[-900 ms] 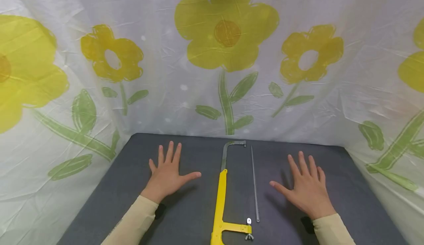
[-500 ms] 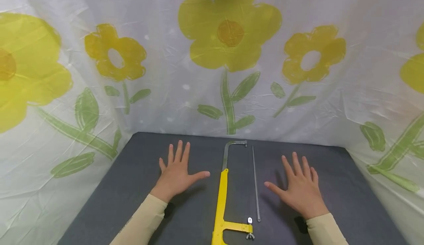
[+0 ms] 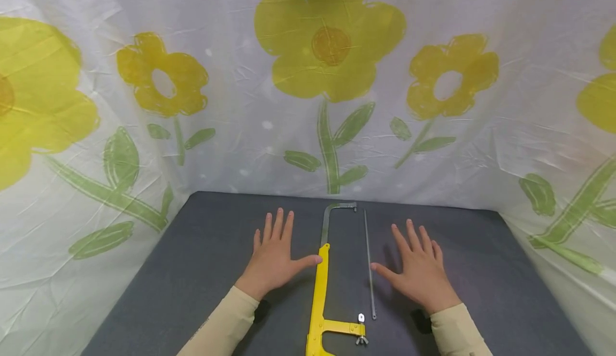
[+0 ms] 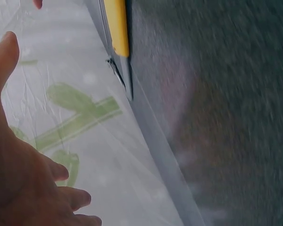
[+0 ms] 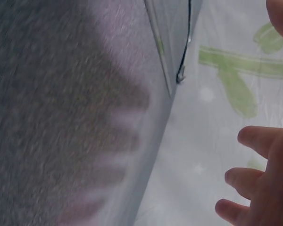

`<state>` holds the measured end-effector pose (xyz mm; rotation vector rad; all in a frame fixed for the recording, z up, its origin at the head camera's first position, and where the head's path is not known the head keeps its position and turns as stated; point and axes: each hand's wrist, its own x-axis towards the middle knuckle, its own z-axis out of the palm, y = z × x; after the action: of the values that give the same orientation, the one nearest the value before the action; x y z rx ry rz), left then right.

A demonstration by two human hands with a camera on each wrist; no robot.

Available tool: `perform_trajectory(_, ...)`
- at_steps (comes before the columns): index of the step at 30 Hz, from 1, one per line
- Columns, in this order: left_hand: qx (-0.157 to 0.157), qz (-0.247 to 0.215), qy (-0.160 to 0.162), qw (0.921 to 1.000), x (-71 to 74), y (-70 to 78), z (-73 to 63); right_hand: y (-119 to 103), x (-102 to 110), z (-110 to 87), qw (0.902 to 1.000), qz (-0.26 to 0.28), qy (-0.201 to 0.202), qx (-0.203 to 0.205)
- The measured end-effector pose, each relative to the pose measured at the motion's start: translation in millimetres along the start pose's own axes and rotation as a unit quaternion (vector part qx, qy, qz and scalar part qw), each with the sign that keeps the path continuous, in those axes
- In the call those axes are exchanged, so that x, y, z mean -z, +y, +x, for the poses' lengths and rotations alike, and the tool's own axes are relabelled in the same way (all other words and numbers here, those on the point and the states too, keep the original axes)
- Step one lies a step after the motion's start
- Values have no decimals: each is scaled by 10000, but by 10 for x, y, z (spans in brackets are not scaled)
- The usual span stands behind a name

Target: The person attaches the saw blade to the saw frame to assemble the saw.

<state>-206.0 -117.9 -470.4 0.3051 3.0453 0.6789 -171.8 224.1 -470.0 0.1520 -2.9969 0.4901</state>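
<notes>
A hacksaw frame [image 3: 320,297] with a yellow handle and bare metal front lies lengthwise in the middle of the table; its handle end runs out of the head view. Just right of it lies a thin grey hacksaw blade [image 3: 369,270], apart from the frame. A wing nut [image 3: 362,340] sits on the frame's near arm. My left hand [image 3: 274,262] hovers left of the frame, fingers spread, its thumb tip overlapping the yellow part in the head view. My right hand [image 3: 421,273] hovers right of the blade, fingers spread, thumb pointing at it. Both hands hold nothing.
The dark grey table [image 3: 192,292] ends at a white curtain [image 3: 240,147] printed with yellow flowers, which stands behind and on both sides. Shadows of the hands fall on the tabletop.
Both hands have moved inward: the left to the right up to the frame, the right to the left up to the blade. The frame and blade stay in place.
</notes>
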Motion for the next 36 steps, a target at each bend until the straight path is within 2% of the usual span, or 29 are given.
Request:
perform_trajectory(15,-445,-40,8,9990,-132,252,-32,-236,-132,23,9997,56,-223,125)
perform_trajectory(26,-415,-375,-305,9980,-249,382,-21,-344,-164,68,9987,225,-414,209)
perform_trajectory(36,-113,-807,-435,9957,-296,535,-31,-400,-185,84,9958,563,-692,200)
